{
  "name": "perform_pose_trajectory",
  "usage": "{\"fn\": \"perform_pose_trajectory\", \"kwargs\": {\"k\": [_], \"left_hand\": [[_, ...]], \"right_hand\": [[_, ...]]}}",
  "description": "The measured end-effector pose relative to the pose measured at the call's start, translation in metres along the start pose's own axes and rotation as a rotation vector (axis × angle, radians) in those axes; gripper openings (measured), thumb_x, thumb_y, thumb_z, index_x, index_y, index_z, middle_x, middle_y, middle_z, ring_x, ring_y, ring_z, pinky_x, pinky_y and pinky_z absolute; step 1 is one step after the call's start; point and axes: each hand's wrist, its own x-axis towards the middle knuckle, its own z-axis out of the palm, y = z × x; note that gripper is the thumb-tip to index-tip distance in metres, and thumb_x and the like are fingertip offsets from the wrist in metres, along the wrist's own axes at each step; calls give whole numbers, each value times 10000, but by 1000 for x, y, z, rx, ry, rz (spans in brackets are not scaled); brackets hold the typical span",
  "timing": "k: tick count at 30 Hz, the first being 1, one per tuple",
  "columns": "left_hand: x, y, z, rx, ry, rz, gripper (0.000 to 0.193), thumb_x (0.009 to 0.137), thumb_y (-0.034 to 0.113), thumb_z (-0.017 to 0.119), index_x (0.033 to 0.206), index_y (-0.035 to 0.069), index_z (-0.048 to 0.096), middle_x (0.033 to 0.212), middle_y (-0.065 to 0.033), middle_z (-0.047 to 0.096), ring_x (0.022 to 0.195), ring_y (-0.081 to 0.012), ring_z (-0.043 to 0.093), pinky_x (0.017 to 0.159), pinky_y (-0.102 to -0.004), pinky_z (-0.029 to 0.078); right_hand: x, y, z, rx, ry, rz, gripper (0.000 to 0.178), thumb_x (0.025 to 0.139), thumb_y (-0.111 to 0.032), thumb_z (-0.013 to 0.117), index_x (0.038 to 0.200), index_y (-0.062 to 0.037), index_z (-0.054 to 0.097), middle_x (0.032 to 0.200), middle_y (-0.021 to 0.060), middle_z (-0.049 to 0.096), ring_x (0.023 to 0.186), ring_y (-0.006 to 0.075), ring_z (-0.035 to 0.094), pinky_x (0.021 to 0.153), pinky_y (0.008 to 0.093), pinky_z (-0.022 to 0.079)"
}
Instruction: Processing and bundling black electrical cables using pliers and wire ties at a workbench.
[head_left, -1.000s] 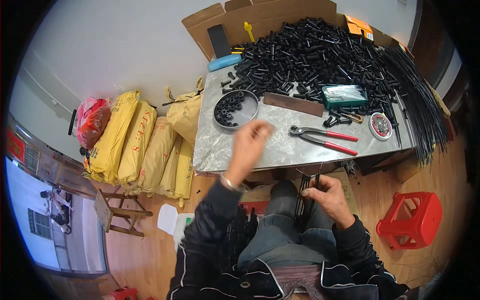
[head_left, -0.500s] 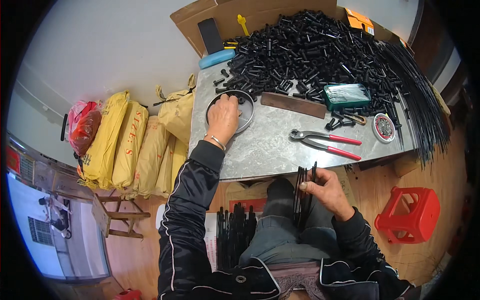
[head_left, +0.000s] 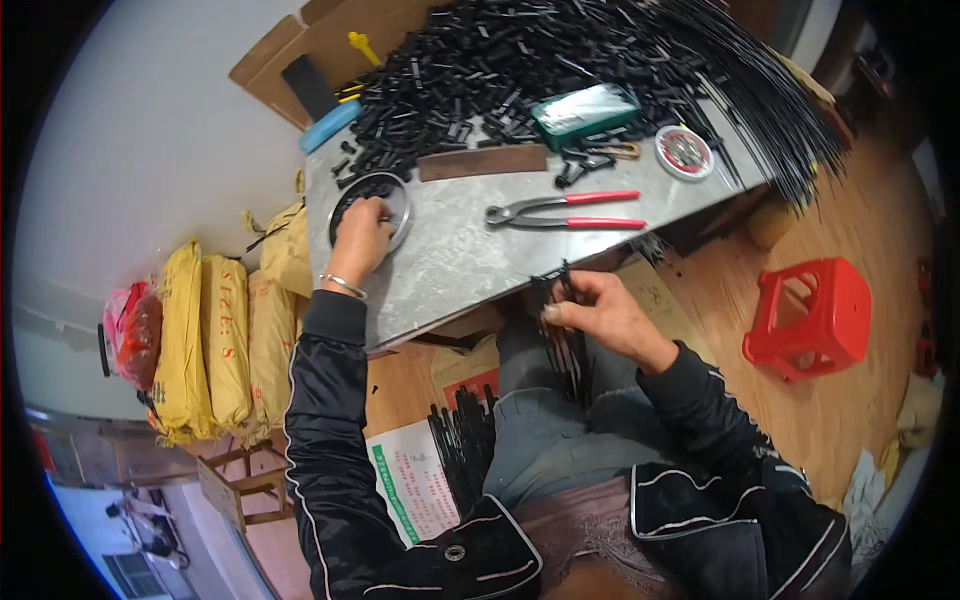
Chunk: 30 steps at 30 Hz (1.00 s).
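My left hand (head_left: pixel 362 238) reaches into a round metal dish (head_left: pixel 403 218) at the table's left side. Its fingers curl down by small black pieces (head_left: pixel 374 188) in the dish; what they pinch, if anything, is hidden. Over my lap, just off the table's front edge, my right hand (head_left: pixel 612 318) is closed around an upright bundle of thin black rods (head_left: pixel 568 365), thumb pressed across it. Red-handled pincers (head_left: pixel 570 211) lie on the table between my hands. Beside my left thigh stands another cluster of black rods (head_left: pixel 463 450).
A large heap of small black flanged tubes (head_left: pixel 480 75) covers the table's back. In front are a brown bar (head_left: pixel 483 163), a green box of silver pins (head_left: pixel 586 112) and a round tub (head_left: pixel 685 152). Long black rods (head_left: pixel 770 110) overhang the right edge. A red stool (head_left: pixel 808 318) and yellow sacks (head_left: pixel 228 340) flank the table.
The view has turned and shifted, so the table sits farther left and higher. My left hand stays in the dish, its fingers shifted. My right hand still grips the bundle of rods.
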Motion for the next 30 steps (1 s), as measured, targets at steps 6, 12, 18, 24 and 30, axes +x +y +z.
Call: {"fn": "perform_pose_trajectory", "kwargs": {"k": [6,12,18,24,30], "left_hand": [[-14,48,-14,-131,326,144,123,848,98,595,910,-8,588,894,-182,559,830,-355,556,734,-418,465],[-65,165,-14,-1286,-274,-197,183,904,176,659,1043,60,630,851,5,630,758,-71,578,667,-216,451],[-86,176,-10,-1686,-469,-474,319,950,250,603,1151,4,627,960,-30,661,757,-88,585,684,-230,469],[-90,175,-13,-1732,-458,-496,313,950,189,565,1183,-16,609,1017,-48,653,830,-96,579,742,-252,464],[-92,180,-7,-1754,-381,-599,283,934,166,579,1164,4,615,981,-32,644,819,-98,572,725,-257,453]], "right_hand": [[1,4,1,80,-42,-71,177,871,-142,684,814,-34,556,758,4,604,684,78,561,631,241,464],[-1,9,4,173,-87,-52,215,855,-212,726,889,-25,625,762,-47,578,682,36,501,585,216,416],[-4,2,10,136,-122,-45,184,854,-193,721,863,-36,624,741,-32,587,659,50,521,581,223,427],[-5,4,9,167,-124,-43,162,847,-155,720,900,-17,653,756,-40,600,659,35,506,562,215,412],[-4,8,8,184,-108,-29,174,843,-165,731,848,-29,624,726,-10,602,644,65,550,585,228,449]]}}
